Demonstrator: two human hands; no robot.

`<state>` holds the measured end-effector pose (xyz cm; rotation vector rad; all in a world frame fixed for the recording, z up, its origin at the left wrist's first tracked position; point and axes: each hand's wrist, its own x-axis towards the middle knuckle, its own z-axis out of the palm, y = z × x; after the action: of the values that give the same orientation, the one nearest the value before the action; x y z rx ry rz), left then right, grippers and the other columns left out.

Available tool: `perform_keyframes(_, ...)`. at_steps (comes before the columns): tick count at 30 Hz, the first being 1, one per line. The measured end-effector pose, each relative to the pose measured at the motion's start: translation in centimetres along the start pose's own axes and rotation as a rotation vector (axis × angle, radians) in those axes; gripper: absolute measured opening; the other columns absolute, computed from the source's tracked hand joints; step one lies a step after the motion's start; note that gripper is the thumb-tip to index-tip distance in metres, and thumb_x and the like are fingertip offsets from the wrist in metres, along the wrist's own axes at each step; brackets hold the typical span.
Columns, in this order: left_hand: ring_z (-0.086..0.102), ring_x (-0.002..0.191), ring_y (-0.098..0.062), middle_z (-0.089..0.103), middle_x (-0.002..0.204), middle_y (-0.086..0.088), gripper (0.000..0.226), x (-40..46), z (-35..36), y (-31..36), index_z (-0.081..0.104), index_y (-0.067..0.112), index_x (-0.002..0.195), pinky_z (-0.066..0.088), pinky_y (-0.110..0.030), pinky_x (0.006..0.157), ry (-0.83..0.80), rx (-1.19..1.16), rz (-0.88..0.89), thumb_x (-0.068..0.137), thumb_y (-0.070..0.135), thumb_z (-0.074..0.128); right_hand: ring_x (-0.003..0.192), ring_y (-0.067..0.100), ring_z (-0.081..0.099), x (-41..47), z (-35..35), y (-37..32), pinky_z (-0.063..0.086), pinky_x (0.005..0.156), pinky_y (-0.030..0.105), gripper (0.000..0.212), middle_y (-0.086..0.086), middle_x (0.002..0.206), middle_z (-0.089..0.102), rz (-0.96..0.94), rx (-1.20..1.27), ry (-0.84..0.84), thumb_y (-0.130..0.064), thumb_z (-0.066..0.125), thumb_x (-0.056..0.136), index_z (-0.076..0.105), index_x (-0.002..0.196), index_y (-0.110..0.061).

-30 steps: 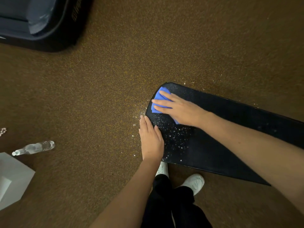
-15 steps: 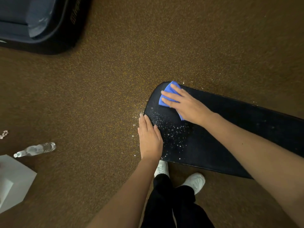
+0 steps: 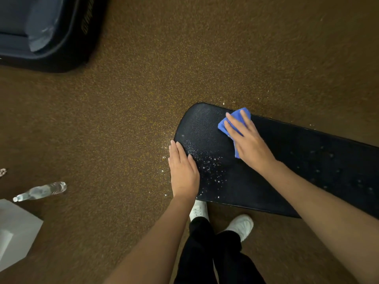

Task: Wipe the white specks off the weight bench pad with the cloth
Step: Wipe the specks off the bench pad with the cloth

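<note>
While we lean over the pad: both hands rest on it.
Bench pad (image 3: 287, 171): black, long, above the speckled floor (image 3: 143, 99).
Right hand (image 3: 249, 143): straight fingers together, pressing the blue cloth (image 3: 235, 119) flat near the pad's far edge.
Left hand (image 3: 183, 173): fingers straight, together, flat on the rounded end.
White specks (image 3: 213, 167): scattered between our hands.
Bottle (image 3: 40, 191): lying on the floor, far left.

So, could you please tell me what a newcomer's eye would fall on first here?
First the blue cloth, pressed flat under the right hand near the far edge of the black pad. Next the white specks scattered on the pad's near side, beside the left hand resting flat on its rounded end. A clear bottle lies on the brown floor at left.
</note>
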<state>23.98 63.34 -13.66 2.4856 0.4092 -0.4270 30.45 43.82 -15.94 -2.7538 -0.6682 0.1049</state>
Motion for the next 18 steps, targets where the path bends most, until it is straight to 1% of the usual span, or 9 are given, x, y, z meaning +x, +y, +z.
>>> perform_keyframes(2, -0.005, 0.143, -0.018, -0.003, 0.156, -0.009, 0.051, 0.0, 0.2, 0.1, 0.003, 0.002, 0.146, -0.001, -0.027, 0.114, 0.004, -0.005, -0.014, 0.101, 0.019, 0.02, 0.133, 0.049, 0.026, 1.5, 0.6, -1.0, 0.035, 0.102, 0.059, 0.056, 0.018, 0.145, 0.039, 0.04, 0.042, 0.046, 0.007, 0.055, 0.077, 0.046, 0.133, 0.002)
perform_keyframes(4, -0.004, 0.143, -0.018, -0.002, 0.156, -0.009, 0.051, 0.0, 0.4, 0.2, 0.005, 0.002, 0.146, 0.0, -0.03, 0.115, 0.012, -0.012, -0.025, 0.101, 0.019, 0.021, 0.132, 0.05, 0.028, 3.1, 1.2, -2.4, 0.037, 0.098, 0.06, 0.05, 0.017, 0.143, 0.042, 0.063, 0.076, 0.039, 0.002, 0.047, 0.081, 0.048, 0.131, 0.001)
perform_keyframes(6, -0.003, 0.144, -0.02, -0.001, 0.156, -0.011, 0.051, 0.1, 0.5, 0.3, 0.006, 0.001, 0.146, 0.002, -0.035, 0.117, 0.016, -0.013, -0.03, 0.1, 0.018, 0.022, 0.133, 0.05, 0.027, 4.1, 1.6, -3.4, 0.037, 0.096, 0.062, 0.05, 0.016, 0.144, 0.042, 0.029, 0.093, 0.009, 0.004, 0.049, 0.08, 0.048, 0.131, 0.001)
perform_keyframes(8, -0.002, 0.144, -0.021, -0.001, 0.156, -0.012, 0.051, 0.1, 0.5, 0.3, 0.006, 0.0, 0.145, 0.004, -0.038, 0.118, 0.016, -0.01, -0.031, 0.1, 0.017, 0.023, 0.134, 0.048, 0.026, 3.7, 1.7, -3.6, 0.036, 0.098, 0.063, 0.057, 0.016, 0.145, 0.04, -0.079, 0.096, 0.004, 0.009, 0.056, 0.076, 0.047, 0.132, 0.002)
perform_keyframes(10, -0.002, 0.144, -0.021, -0.001, 0.156, -0.013, 0.051, 0.1, 0.4, 0.4, 0.007, -0.001, 0.145, 0.002, -0.033, 0.117, 0.024, -0.011, -0.026, 0.101, 0.016, 0.023, 0.136, 0.045, 0.025, 1.9, 1.4, -3.0, 0.033, 0.102, 0.062, 0.065, 0.015, 0.147, 0.038, -0.164, 0.074, -0.033, 0.011, 0.063, 0.072, 0.046, 0.134, 0.0)
perform_keyframes(12, -0.002, 0.144, -0.021, -0.001, 0.156, -0.013, 0.051, 0.1, 0.3, 0.4, 0.007, -0.001, 0.145, -0.001, -0.029, 0.115, 0.029, -0.015, -0.016, 0.101, 0.016, 0.024, 0.136, 0.044, 0.026, -0.4, 1.0, -2.0, 0.031, 0.104, 0.061, 0.07, 0.015, 0.146, 0.038, -0.081, 0.054, -0.024, 0.011, 0.067, 0.068, 0.046, 0.134, -0.002)
perform_keyframes(14, -0.003, 0.143, -0.02, -0.002, 0.156, -0.012, 0.051, 0.0, 0.3, 0.4, 0.006, 0.0, 0.145, -0.001, -0.028, 0.115, 0.024, -0.015, -0.013, 0.101, 0.017, 0.023, 0.135, 0.047, 0.025, -1.8, 0.8, -1.0, 0.032, 0.103, 0.062, 0.071, 0.017, 0.145, 0.038, 0.089, 0.052, 0.03, 0.011, 0.068, 0.067, 0.045, 0.134, 0.0)
perform_keyframes(16, -0.004, 0.143, -0.019, -0.003, 0.156, -0.011, 0.051, 0.0, 0.3, 0.2, 0.005, 0.001, 0.146, 0.0, -0.029, 0.116, 0.019, -0.012, -0.01, 0.101, 0.018, 0.023, 0.134, 0.049, 0.025, -1.4, 0.9, -1.1, 0.034, 0.101, 0.061, 0.065, 0.019, 0.145, 0.039, 0.188, 0.066, 0.094, 0.011, 0.065, 0.071, 0.046, 0.132, 0.002)
perform_keyframes(18, -0.004, 0.143, -0.019, -0.002, 0.156, -0.01, 0.051, -0.1, 0.4, 0.1, 0.006, 0.001, 0.146, 0.0, -0.03, 0.116, 0.017, -0.005, -0.004, 0.101, 0.018, 0.023, 0.132, 0.051, 0.028, 0.3, 1.1, -2.0, 0.036, 0.099, 0.062, 0.056, 0.021, 0.142, 0.042, 0.23, 0.099, 0.15, 0.011, 0.06, 0.075, 0.049, 0.129, 0.003)
